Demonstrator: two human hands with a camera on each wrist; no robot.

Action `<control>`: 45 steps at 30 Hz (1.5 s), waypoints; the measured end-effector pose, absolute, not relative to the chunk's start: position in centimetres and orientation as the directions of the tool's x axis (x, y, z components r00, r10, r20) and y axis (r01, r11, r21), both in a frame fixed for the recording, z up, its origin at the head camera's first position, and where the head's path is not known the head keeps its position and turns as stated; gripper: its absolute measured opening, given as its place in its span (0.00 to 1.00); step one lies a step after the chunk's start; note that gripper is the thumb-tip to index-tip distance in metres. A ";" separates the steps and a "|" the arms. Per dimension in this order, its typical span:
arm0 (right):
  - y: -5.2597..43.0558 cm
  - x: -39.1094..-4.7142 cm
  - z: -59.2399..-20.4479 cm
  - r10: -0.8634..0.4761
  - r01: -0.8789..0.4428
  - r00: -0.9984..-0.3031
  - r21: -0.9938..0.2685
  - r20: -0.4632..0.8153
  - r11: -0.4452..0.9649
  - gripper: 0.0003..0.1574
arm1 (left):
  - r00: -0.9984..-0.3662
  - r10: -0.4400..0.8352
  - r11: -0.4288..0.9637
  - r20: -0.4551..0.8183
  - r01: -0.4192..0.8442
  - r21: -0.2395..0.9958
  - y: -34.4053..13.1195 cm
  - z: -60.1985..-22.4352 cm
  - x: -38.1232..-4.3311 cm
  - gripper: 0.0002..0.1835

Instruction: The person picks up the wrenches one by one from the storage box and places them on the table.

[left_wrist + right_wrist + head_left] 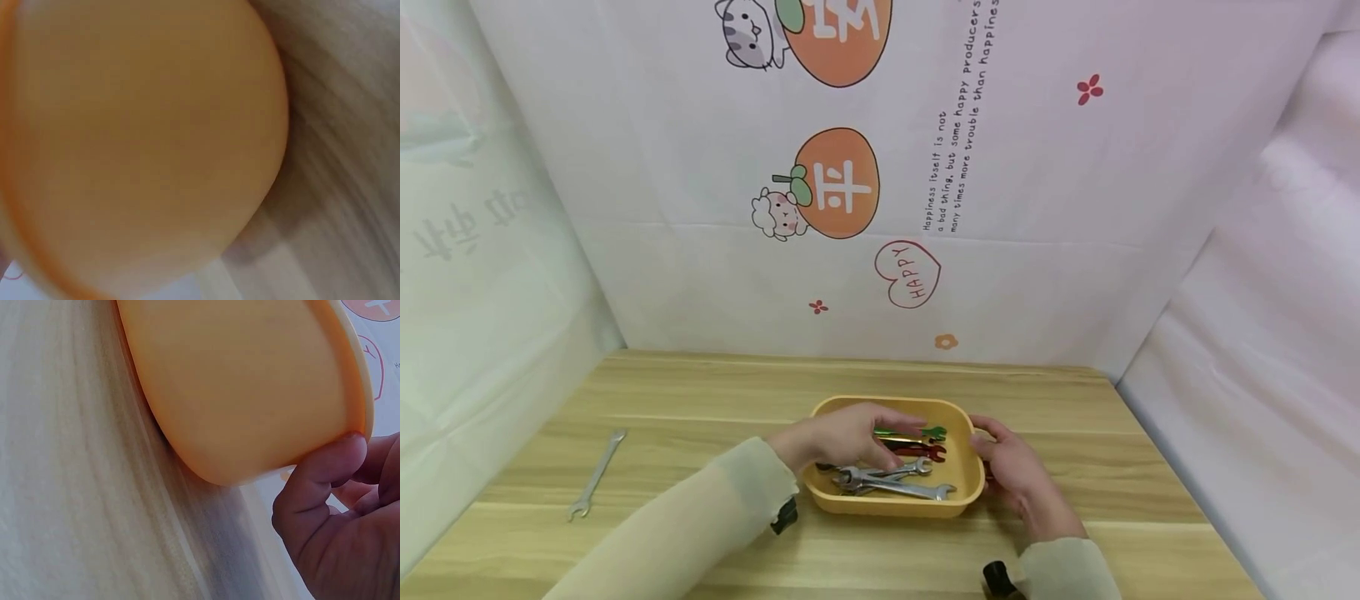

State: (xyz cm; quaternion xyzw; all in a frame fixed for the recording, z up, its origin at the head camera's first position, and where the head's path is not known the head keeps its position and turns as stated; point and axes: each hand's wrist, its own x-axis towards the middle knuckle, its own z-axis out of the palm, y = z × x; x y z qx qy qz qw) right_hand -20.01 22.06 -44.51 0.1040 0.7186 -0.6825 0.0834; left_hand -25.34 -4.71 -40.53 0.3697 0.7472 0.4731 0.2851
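Observation:
A yellow plastic bin (898,506) holds several open-end wrenches. Silver wrenches (910,487) lie along its near side, with a red wrench (928,452) and a green wrench (934,433) farther back. My left hand (853,433) reaches in over the left rim, thumb and fingers spread apart above the wrenches. At the right end, my right hand (1018,475) grips the bin's rim. In the right wrist view its thumb (325,462) lies against the outer wall near the rim. The left wrist view is filled mostly by the bin's outer wall (156,144).
A single silver wrench (597,475) lies on the wooden table (700,392) at the left. White printed sheets (1015,275) stand behind the table and along both sides. A dark red bit (988,472) shows between the bin's right end and my right hand.

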 end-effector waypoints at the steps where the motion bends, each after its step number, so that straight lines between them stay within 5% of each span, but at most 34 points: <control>1: 22.0 -20.0 -44.5 0.033 0.263 -0.964 -0.964 -0.262 0.046 0.25 | -0.564 0.822 0.279 -0.081 0.274 0.921 -4.6 -40.7 -25.3 0.38; 23: 22.0 -20.3 -44.6 0.031 0.273 -0.962 -0.962 -0.273 0.020 0.25 | -0.569 0.800 0.285 -0.188 0.084 0.955 -4.1 -44.3 -25.6 0.41; 39: 22.1 -20.4 -44.9 0.040 0.279 -0.960 -0.960 -0.279 0.019 0.25 | -0.571 0.806 0.342 -0.155 0.235 0.910 -3.9 -44.8 -25.5 0.35; 45: 22.1 -20.2 -44.7 0.035 0.272 -0.962 -0.962 -0.271 0.020 0.25 | -0.567 0.818 0.383 -0.095 0.416 0.825 -3.8 -44.9 -25.3 0.28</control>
